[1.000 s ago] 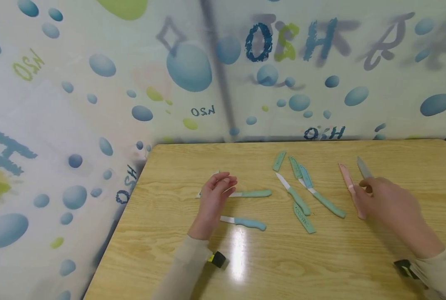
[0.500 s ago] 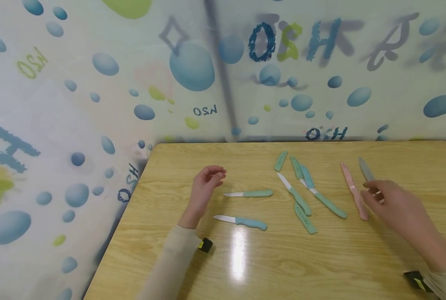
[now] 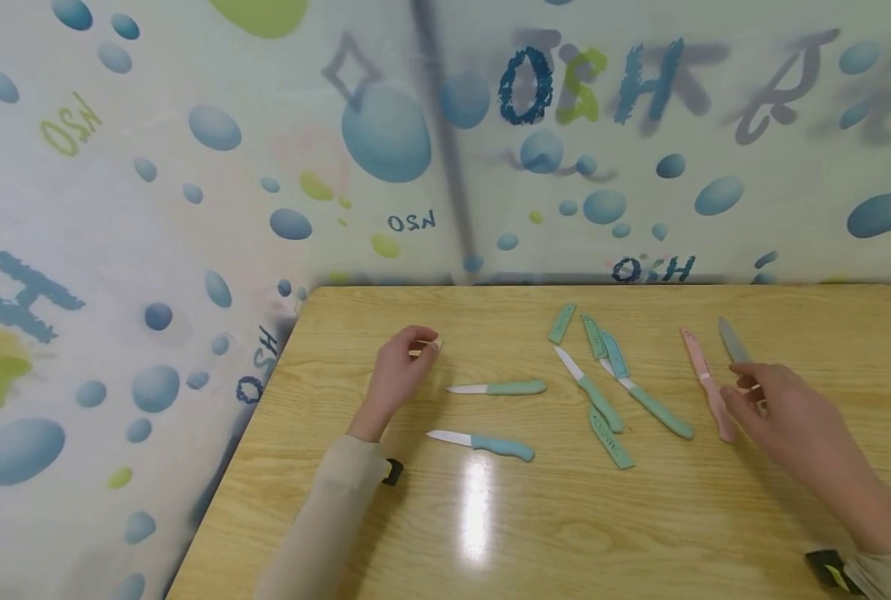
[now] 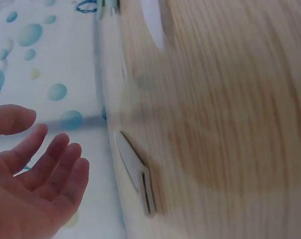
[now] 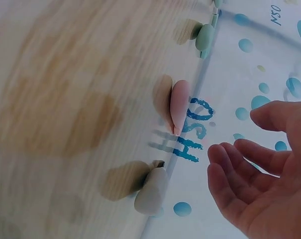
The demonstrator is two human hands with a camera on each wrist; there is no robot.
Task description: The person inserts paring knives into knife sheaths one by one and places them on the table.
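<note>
In the head view my left hand [image 3: 400, 371] hovers over the table's left part, fingers loosely bent. It hides most of a cream blade cover [image 4: 135, 172], which lies in the left wrist view with its slot end showing. Right of that hand lie a green-handled knife [image 3: 516, 387] and a blue-handled knife [image 3: 501, 447], blades bare. My right hand [image 3: 798, 433] hovers at the right, fingers relaxed and holding nothing. Beneath it lies a knife with a grey blade [image 3: 732, 340] and a beige handle [image 5: 152, 193]. Beside it is a pink knife [image 3: 715, 407] in a pink cover.
Mid-table lie another bare green-handled knife [image 3: 598, 404] and one with a blue cover [image 3: 613, 354] over its blade. Green covers [image 3: 563, 323] lie around them. A patterned curtain [image 3: 265, 167] borders the back and left of the wooden table [image 3: 565, 533].
My left hand has moved left and slightly back, uncovering the blades of the green and blue knives. My right hand has shifted slightly right, off the pink knife's handle.
</note>
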